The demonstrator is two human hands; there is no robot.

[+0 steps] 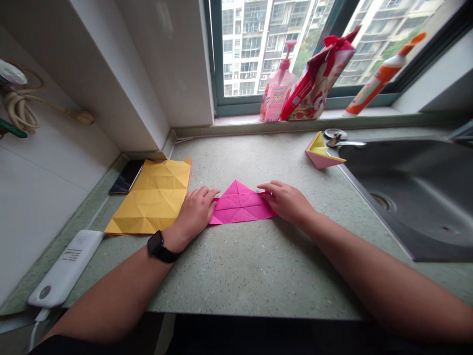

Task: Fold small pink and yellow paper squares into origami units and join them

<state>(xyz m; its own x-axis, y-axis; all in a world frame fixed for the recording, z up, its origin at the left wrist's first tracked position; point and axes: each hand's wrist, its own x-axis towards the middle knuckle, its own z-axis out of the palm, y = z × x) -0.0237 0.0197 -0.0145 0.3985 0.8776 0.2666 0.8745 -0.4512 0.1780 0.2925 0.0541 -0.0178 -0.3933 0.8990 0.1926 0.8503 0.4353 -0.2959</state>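
Observation:
A bright pink sheet of origami paper lies on the speckled counter, folded into a wide band with a triangular peak at the far side. Crease lines run along and across it. My left hand pinches its left end, fingers bent over the edge. At the right end, my right hand grips the paper between thumb and fingers. Left of my left hand lies a creased yellow sheet of paper. A folded pink and yellow paper piece stands farther back on the right, near the sink.
A steel sink is set into the counter at right. A phone lies partly beneath the yellow paper, and a white power bank with a cable sits front left. On the windowsill stand a pump bottle, a red bag and an orange-white bottle.

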